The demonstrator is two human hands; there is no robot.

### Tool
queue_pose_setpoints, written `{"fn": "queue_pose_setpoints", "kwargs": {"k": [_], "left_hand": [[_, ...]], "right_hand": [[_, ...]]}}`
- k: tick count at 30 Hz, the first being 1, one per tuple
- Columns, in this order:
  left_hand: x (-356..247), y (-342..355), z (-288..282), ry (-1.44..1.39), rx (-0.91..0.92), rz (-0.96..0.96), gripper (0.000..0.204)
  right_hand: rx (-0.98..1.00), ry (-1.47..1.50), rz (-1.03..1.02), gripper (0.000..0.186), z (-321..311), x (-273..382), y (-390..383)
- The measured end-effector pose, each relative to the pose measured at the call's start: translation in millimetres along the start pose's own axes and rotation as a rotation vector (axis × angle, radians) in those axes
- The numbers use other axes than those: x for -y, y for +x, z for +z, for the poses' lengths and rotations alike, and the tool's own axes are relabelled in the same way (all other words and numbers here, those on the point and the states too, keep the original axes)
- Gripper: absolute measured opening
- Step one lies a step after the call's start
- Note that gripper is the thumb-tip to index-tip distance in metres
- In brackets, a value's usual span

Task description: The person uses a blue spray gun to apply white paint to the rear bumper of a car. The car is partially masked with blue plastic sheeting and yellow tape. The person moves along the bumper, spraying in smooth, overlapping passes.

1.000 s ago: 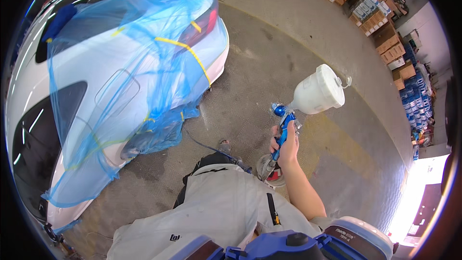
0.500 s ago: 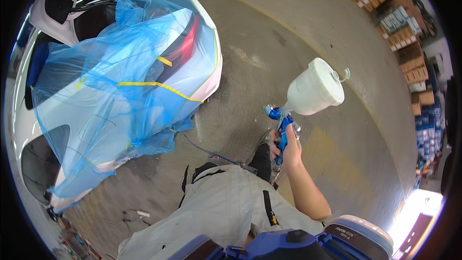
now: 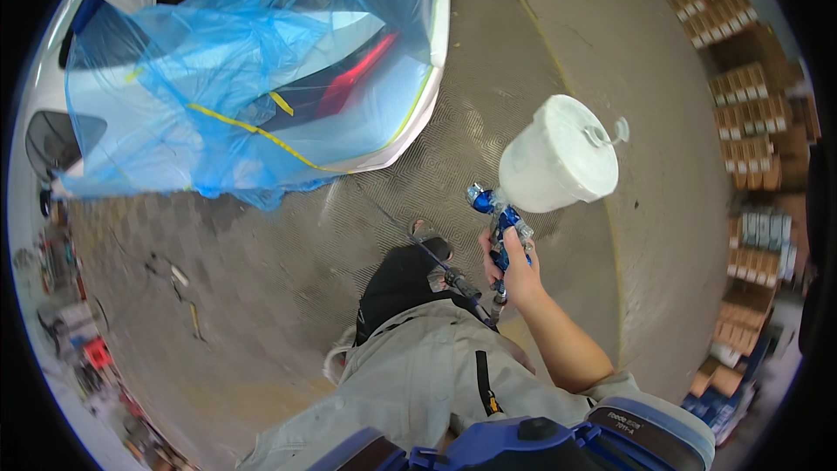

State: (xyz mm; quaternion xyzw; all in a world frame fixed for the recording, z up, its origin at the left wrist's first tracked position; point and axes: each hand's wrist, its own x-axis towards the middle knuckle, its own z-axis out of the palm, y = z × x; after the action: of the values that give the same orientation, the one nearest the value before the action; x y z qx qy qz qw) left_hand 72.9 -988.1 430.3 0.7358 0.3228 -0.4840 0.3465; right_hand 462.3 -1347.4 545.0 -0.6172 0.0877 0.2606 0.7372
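My right hand (image 3: 519, 270) is closed around a blue and silver spray gun (image 3: 501, 235), which carries a large white cup (image 3: 554, 161) tilted to the right. A dark hose (image 3: 392, 222) runs from the gun area across the floor toward a white car (image 3: 414, 135). The car's rear stands at upper left, ahead of me, under thin blue plastic film (image 3: 174, 52) with strips of yellow tape (image 3: 244, 126); a red tail light shows through the film. My left hand is not in view. My dark-trousered leg and sandalled foot show below the gun's left side.
Stacked cardboard boxes (image 3: 745, 96) line the right side. Assorted tools and a red item (image 3: 96, 351) lie along the left edge. A cord with fittings (image 3: 179, 283) lies on the patterned floor (image 3: 192, 366), which has a yellow painted line (image 3: 545, 30).
My view has turned, so the car now sits higher in the picture and the clutter at left shows. My right hand keeps hold of the gun, slightly further left.
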Motion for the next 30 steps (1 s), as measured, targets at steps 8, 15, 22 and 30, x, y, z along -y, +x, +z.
{"fn": "queue_pose_setpoints", "kwargs": {"k": [8, 15, 22, 30], "left_hand": [[-140, -35, 134, -0.254, 0.203, -0.071, 0.027], [-252, -31, 125, -0.411, 0.354, 0.069, 0.029], [-348, 120, 25, 0.034, 0.879, 0.572, 0.034], [-429, 316, 157, -0.140, -0.112, 0.831, 0.030]], "right_hand": [[0.228, 0.027, 0.034, 0.065, -62, -7, 119], [0.535, -0.008, 0.147, 0.081, -112, -57, 192], [0.699, 0.085, 0.217, 0.089, -149, -147, 253], [0.653, 0.140, 0.153, 0.105, -132, -224, 303]]}}
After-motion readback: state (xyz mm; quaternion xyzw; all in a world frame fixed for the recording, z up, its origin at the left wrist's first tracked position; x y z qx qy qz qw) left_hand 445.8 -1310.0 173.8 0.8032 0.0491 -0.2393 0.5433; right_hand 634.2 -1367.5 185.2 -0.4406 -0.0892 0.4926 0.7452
